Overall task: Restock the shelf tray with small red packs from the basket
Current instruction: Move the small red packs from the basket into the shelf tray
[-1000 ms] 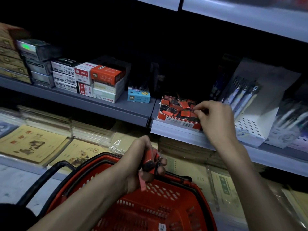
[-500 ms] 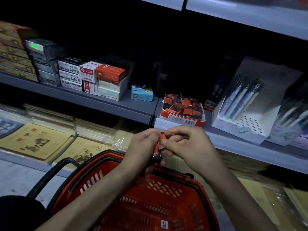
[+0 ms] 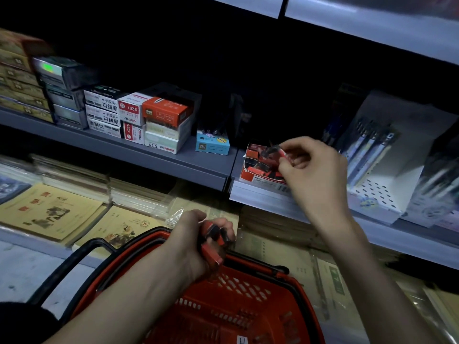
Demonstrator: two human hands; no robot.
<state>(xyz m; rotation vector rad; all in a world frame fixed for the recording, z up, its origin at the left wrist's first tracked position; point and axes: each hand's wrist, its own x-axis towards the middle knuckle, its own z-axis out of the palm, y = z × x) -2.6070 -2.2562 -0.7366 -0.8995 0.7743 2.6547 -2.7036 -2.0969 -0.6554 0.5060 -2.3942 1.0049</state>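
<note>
A red cardboard shelf tray (image 3: 255,178) holding several small red packs sits at the front of the grey shelf. My right hand (image 3: 315,175) is over the tray's right side and pinches one small red pack (image 3: 279,152) by its end, just above the packs in the tray. My left hand (image 3: 198,242) is closed around a bundle of small red packs (image 3: 213,240) above the far rim of the red basket (image 3: 236,309). The inside of the basket is mostly hidden by my arm.
Stacked stationery boxes (image 3: 139,115) and a small blue box (image 3: 212,144) stand left of the tray. A white pen display (image 3: 382,160) is close on its right. Yellow notebooks (image 3: 49,212) lie on the lower shelf. Another shelf (image 3: 372,26) hangs overhead.
My right hand took one pack from the bundle in my left hand and carried it up and right to the tray. My left hand stayed over the basket.
</note>
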